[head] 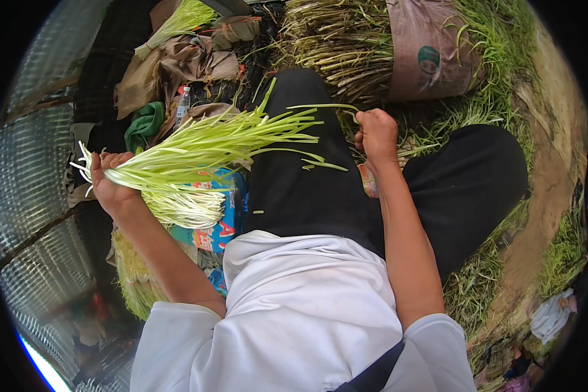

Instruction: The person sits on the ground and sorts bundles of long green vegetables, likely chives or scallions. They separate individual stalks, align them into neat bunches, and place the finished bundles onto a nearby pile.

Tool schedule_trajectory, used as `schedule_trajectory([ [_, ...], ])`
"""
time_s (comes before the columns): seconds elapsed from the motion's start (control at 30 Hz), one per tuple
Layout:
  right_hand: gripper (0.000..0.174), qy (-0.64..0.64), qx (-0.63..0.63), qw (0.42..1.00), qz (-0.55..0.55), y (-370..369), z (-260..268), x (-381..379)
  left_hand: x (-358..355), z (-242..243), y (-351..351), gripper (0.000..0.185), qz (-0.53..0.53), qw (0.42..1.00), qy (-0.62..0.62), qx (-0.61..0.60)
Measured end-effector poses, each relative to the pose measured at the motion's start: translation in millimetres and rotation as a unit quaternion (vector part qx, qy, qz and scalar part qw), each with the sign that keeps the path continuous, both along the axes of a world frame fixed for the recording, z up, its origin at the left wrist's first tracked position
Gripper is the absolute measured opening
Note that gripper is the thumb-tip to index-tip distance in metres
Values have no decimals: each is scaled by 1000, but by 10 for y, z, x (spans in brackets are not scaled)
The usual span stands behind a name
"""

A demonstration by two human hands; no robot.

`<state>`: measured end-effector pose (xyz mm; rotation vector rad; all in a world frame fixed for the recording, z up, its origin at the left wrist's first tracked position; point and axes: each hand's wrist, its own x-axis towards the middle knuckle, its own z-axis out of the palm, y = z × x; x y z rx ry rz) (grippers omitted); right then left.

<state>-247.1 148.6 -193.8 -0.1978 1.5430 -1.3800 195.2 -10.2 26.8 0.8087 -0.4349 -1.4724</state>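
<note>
My left hand [112,179] is closed around the white base of a bundle of pale green leafy stalks [215,142], whose green tops fan to the right over my black-clad leg. Raised above my lap, my right hand [376,134] pinches one thin stalk [323,105] that points left, above the tips of the bundle. Beneath the bundle, a second bunch of white stalks [191,208] lies on a blue printed bag [232,210]. A few cut or broken stalk pieces [258,212] rest on my trousers.
Ahead stands a thick pile of rooty stalks [348,44] beside a pink woven sack [426,54]. Loose green leaves [475,105] litter the ground at right. A plastic bottle [183,105], a green cloth [144,125] and another tied bunch [181,24] lie ahead on the left; corrugated sheeting [29,181] borders the left side.
</note>
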Motion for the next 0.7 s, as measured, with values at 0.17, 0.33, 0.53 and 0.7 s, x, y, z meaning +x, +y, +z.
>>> schedule_trajectory([
  [0.17,18,168,-1,986,10,-7,-101,-62,111,67,-2,21,-4,1000,4,-18],
  [0.33,31,427,-95,889,133,32,416,241,-4,35,42,21,2,1000,6,-6],
  [0.53,15,462,-96,858,203,-48,728,431,-7,58,36,22,0,1000,0,-5],
  [0.7,8,318,-104,927,168,-82,338,368,-75,114,49,24,-1,1000,-6,-7],
])
